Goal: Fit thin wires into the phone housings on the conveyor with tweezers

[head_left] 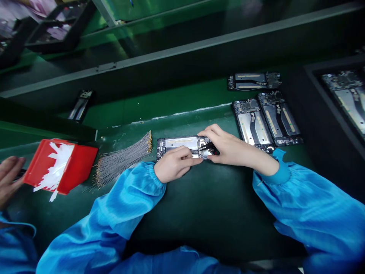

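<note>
An opened phone (182, 142) lies lengthwise on the green bench, its silver battery bay and circuit board exposed. My left hand (175, 163) is closed, fingers bent over the phone's middle and lower edge; what lies under the fingertips is hidden. With thumb and fingers on opposite long edges, my right hand (228, 146) grips the phone's board end. Under that palm shows a dark, thin-tipped tool that looks like tweezers (210, 147); I cannot make out how it is held. Beside my left forearm lies a bundle of thin cables (125, 160) with gold-coloured ends.
Two opened phones (252, 123) lie side by side at the right, another phone (253, 81) behind them. A black tray (316, 82) holds more. At left are a red bin (76, 167) with white strips, a farther phone (81, 105), and another person's hand (10, 180).
</note>
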Action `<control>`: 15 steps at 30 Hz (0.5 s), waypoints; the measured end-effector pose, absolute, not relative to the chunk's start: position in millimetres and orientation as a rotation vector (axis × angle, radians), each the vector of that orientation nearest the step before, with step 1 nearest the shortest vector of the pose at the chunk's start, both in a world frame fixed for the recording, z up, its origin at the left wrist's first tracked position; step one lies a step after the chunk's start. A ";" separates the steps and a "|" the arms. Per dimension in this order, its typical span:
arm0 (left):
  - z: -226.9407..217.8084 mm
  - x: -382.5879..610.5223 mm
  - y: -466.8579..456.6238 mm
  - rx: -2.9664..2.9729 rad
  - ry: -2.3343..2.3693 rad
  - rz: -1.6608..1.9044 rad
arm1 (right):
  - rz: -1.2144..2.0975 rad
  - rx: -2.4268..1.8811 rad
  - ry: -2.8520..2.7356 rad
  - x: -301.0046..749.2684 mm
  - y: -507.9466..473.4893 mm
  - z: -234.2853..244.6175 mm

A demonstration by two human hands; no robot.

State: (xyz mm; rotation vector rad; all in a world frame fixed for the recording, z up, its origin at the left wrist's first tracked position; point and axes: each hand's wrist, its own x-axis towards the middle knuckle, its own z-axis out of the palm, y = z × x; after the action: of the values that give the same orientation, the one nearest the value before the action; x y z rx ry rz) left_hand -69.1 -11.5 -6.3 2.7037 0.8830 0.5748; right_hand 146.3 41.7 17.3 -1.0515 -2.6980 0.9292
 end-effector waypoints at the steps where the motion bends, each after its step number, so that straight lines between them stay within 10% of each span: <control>1: -6.2 -68.3 -11.4 2.705 0.884 0.584 | 0.926 -1.056 -2.697 145.9 41.9 16.9; 15: -6.5 -68.2 -11.9 2.701 0.873 0.601 | 0.886 -1.198 -2.740 137.6 42.7 17.4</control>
State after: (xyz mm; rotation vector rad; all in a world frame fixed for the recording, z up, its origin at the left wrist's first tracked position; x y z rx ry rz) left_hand -68.2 -11.9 -6.5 2.7011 0.8728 0.6011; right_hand 137.6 42.7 17.4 -1.1977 -2.7396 0.8857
